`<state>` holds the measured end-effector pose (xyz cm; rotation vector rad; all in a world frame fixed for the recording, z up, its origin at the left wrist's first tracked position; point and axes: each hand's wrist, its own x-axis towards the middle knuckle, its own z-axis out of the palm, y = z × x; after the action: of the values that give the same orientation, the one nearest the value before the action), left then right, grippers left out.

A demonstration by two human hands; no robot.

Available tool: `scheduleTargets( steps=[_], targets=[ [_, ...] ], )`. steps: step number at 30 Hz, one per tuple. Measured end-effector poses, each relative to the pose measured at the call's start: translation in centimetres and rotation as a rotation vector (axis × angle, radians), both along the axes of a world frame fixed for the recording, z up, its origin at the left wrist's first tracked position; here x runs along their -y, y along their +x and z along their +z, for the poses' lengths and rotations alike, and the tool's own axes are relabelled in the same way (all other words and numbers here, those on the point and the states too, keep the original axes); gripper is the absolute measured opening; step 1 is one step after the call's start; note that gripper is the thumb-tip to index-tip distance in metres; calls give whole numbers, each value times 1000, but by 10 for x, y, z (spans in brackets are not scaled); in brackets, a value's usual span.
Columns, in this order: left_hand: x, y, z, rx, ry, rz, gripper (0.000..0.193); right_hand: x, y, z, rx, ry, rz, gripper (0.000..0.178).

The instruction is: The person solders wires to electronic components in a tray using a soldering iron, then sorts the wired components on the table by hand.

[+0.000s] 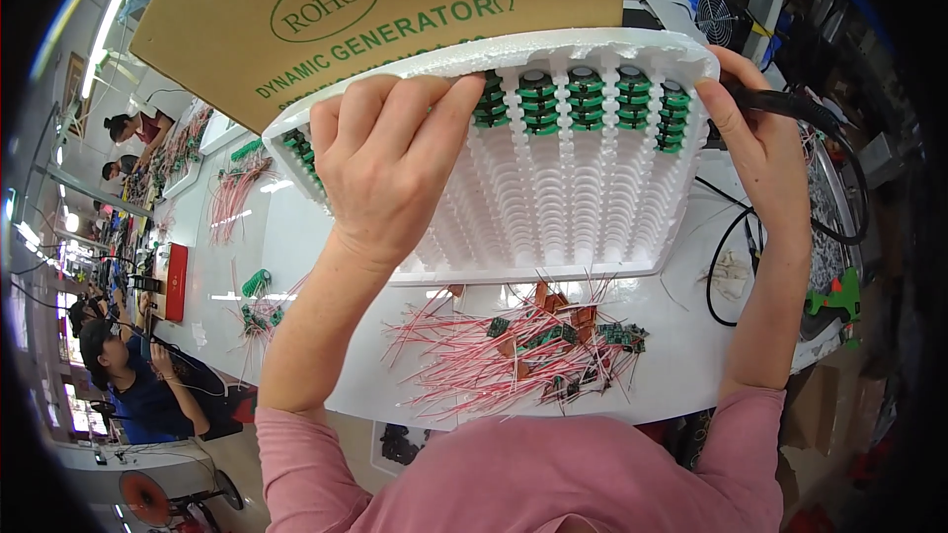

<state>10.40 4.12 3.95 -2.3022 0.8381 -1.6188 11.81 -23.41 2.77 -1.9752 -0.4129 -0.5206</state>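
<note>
Currently, a large white foam tray with ribbed parallel channels [563,207] is held over the white worktop [351,365], tilted so its channelled face shows to the wearer. Cannot tell whether its lower edge touches the worktop.

Green ridged parts with dark round tops [585,99] sit at the upper ends of several channels; the lower stretches show bare white ribs.

Left hand [385,163]: in front of the tray near the upper rim, fingers bent, index fingertip against one green part. Thumb hidden; cannot tell whether it pinches that part or only presses on it.

Right hand [760,143]: grasping the tray's upper right corner, thumb on the front face, other fingers behind.

Just below the tray, on the worktop: a loose heap of small green circuit boards with pink-red wires [533,341], brown flat pieces [585,321] mixed in. Smaller wired clusters lie to the left, one near the left forearm [262,314], another farther off [240,183].

Behind the tray, a brown cardboard panel with green print [217,20]. Right of the right hand, a thick black cable [805,109]; lower, a bright green tool [839,298].

Far left, a co-worker in dark blue [163,400] near a red box [176,281].
</note>
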Motion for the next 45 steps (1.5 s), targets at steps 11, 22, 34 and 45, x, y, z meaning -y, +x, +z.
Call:
scheduleTargets(
  steps=[11, 22, 34, 45],
  targets=[
    [-13, 13, 1, -53, 16, -210, 22, -6, 1, 0, -13, -12, -42, 31],
    [-18, 1, -7, -106, -103, -110, 24, -10, 2, -9, -65, 55, -53, 31],
    [-21, -22, -50, -202, -61, -258, 15, -15, -3, -7, -86, -11, -155, 39],
    [-12, -17, -56, -199, -39, -271, 19, -11, -5, -9, -62, -34, -152, 39]
  ],
)
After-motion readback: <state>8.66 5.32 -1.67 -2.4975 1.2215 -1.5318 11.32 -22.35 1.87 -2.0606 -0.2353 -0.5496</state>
